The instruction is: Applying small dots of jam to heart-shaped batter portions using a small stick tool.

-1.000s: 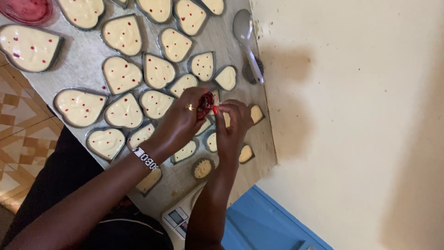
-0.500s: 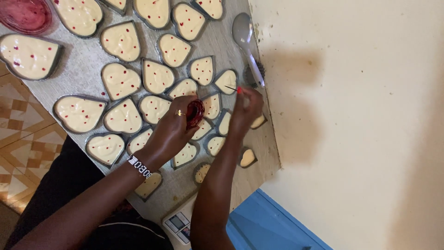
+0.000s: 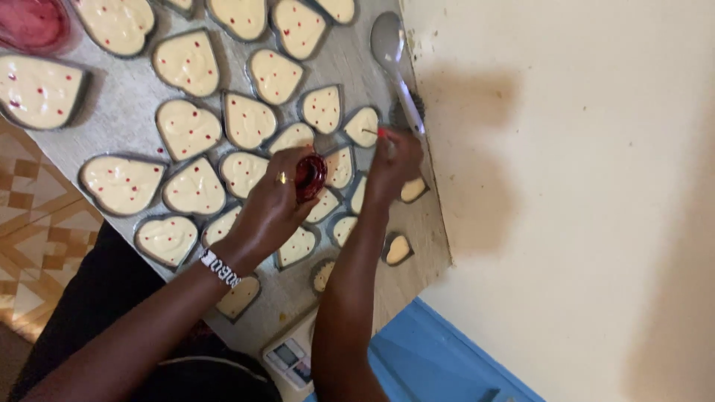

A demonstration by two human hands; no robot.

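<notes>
Bench is packed: heart-shaped tins of pale batter sit nearly edge to edge, little bare surface between them. Its far edge butts the cream wall; a metal spoon lies along that edge. Near edge drops off to patterned floor tiles. A small scale sits at the bench corner by a blue board. Room to move is tight by the wall, more open toward the floor side. My left hand has its grip closed around a small red pot, held just above the tins mid-bench. My right hand has a narrow pinch on a thin stick, red at the tip, over a small tin near the wall. Red bowl sits at the bench's far corner.
</notes>
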